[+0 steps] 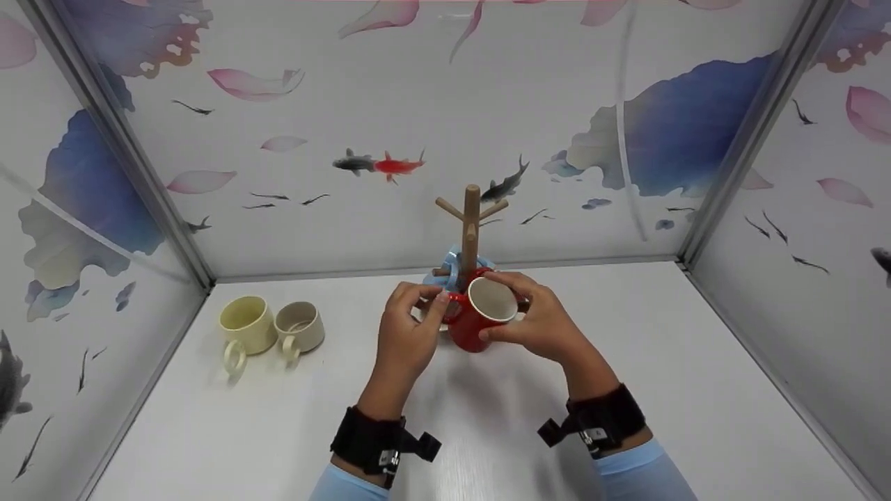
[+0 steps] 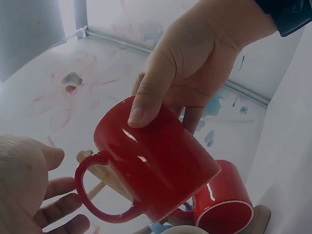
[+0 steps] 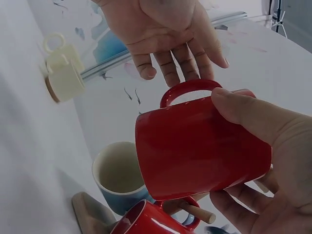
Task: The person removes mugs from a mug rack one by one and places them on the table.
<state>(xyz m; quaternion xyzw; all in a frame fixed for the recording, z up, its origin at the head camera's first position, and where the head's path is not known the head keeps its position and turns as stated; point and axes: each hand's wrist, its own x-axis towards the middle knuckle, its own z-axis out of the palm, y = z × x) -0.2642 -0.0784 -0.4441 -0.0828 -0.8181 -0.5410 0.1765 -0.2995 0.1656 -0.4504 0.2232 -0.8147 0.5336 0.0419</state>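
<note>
Worktop [image 1: 209, 431] with yellow cup [image 1: 259, 339] and beige cup [image 1: 308, 337]; left hand [image 1: 409, 337], loose-fingered, by handle [image 3: 187, 88]; rack [image 1: 471, 236], partly hidden, with blue cup [image 3: 127, 201] and hung red cup [image 2: 226, 183]; in front, raised red cup [image 2: 156, 158] gripped by right hand [image 1: 546, 323].

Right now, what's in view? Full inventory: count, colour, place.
Held red mug: 1, red, pale inside, in the right hand
Second red mug: 1, red, at the mug tree
Blue mug: at least 1, blue, pale inside, at the mug tree; exact count hidden
Mug tree: 1, wooden brown, back centre
Yellow mug: 1, pale yellow, table left
Beige mug: 1, beige, beside yellow mug
Table: 1, white, below
Walls: 3, white, printed, left, back, right
Left hand: 1, bare, by held red mug's handle
Right hand: 1, bare, gripping held red mug
Wrist straps: 2, black, one per wrist
Sleeves: 2, light blue, forearms
</note>
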